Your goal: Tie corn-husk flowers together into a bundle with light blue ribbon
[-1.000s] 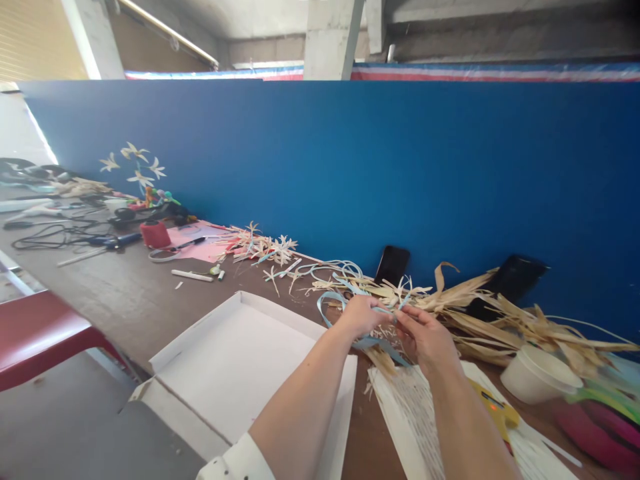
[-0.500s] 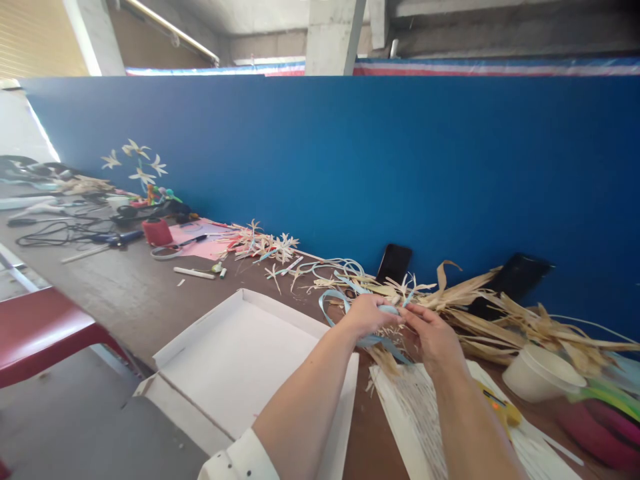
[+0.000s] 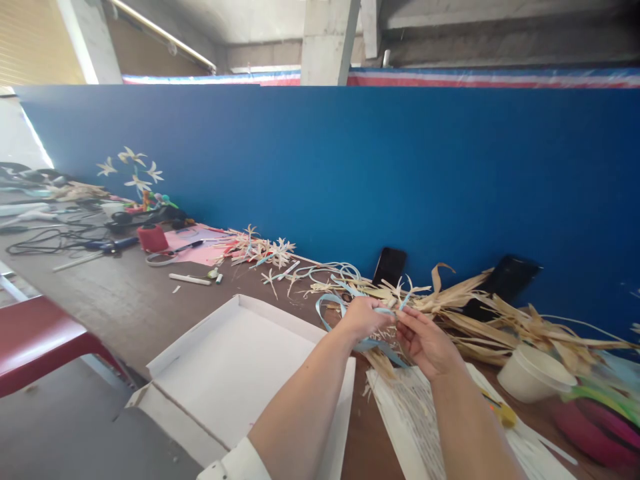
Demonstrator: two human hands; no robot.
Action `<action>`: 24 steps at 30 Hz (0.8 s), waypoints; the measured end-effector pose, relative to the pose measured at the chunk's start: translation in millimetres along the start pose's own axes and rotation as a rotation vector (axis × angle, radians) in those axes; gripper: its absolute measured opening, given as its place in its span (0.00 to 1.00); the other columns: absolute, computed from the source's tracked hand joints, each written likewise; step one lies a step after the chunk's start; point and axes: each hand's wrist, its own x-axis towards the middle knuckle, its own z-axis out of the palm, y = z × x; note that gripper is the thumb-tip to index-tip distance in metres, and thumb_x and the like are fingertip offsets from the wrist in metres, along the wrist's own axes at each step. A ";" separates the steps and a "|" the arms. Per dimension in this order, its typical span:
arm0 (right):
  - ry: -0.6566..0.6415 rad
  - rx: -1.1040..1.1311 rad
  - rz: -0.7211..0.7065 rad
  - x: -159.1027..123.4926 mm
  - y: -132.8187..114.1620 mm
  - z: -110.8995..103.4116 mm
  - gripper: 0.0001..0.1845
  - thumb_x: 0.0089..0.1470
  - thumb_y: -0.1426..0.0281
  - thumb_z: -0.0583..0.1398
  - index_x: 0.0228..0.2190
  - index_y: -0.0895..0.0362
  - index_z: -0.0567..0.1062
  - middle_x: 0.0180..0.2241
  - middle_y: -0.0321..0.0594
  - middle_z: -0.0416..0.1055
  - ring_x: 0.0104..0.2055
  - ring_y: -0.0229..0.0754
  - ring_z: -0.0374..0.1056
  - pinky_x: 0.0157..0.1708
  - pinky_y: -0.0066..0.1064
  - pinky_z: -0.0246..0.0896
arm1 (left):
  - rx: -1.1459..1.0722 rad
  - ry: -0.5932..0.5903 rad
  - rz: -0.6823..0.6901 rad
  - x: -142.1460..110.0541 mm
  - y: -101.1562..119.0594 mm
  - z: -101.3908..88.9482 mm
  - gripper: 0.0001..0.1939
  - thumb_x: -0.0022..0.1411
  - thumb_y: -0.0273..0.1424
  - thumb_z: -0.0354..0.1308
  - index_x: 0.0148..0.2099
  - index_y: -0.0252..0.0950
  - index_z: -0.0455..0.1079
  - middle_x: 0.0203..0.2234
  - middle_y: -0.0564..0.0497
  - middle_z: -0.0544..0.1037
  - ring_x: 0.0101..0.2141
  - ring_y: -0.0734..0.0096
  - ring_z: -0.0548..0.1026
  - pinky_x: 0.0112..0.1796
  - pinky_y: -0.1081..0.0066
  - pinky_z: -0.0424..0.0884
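Where the left hand (image 3: 364, 317) and right hand (image 3: 425, 337) pinched a pale-blue strip (image 3: 384, 311) between them, slackened pressure could have let it slip; dried husks (image 3: 463, 293) beyond the right hand might have snagged it, if swung.

Ribbon (image 3: 369, 344) looks smooth; cloth or paper, cannot tell. Husks (image 3: 463, 298) at right appear dry, papery, rough. Near box (image 3: 240, 373) is matt card; left chair (image 3: 40, 337), glossy plastic; right cup (image 3: 533, 379), smooth plastic. Far panel (image 3: 320, 167) is smooth, matt; pillar (image 3: 327, 47), bare concrete.
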 end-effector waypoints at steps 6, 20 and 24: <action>-0.060 0.027 0.059 -0.9 -3.1 -2.1 0.13 0.42 0.71 0.66 0.34 0.53 0.73 0.25 0.31 0.73 0.25 0.33 0.69 0.26 0.22 0.67 | -0.076 -0.004 -0.022 1.3 -3.1 -0.3 0.08 0.43 0.30 0.60 0.29 0.32 0.73 0.19 0.56 0.67 0.23 0.78 0.63 0.26 0.77 0.60; 0.033 -0.136 -0.041 0.9 3.2 -0.1 0.16 0.32 0.70 0.71 0.29 0.56 0.77 0.22 0.32 0.72 0.22 0.29 0.64 0.21 0.16 0.62 | -0.216 -0.012 -0.048 9.9 -15.4 3.5 0.10 0.44 0.30 0.61 0.32 0.31 0.74 0.22 0.54 0.71 0.25 0.78 0.65 0.31 0.76 0.64; 0.046 -0.152 -0.074 1.0 3.3 2.2 0.16 0.30 0.70 0.72 0.27 0.57 0.77 0.21 0.32 0.71 0.21 0.30 0.64 0.20 0.16 0.63 | -0.127 -0.016 0.011 9.2 -14.0 1.2 0.11 0.45 0.30 0.61 0.34 0.31 0.74 0.23 0.54 0.71 0.26 0.77 0.65 0.32 0.76 0.64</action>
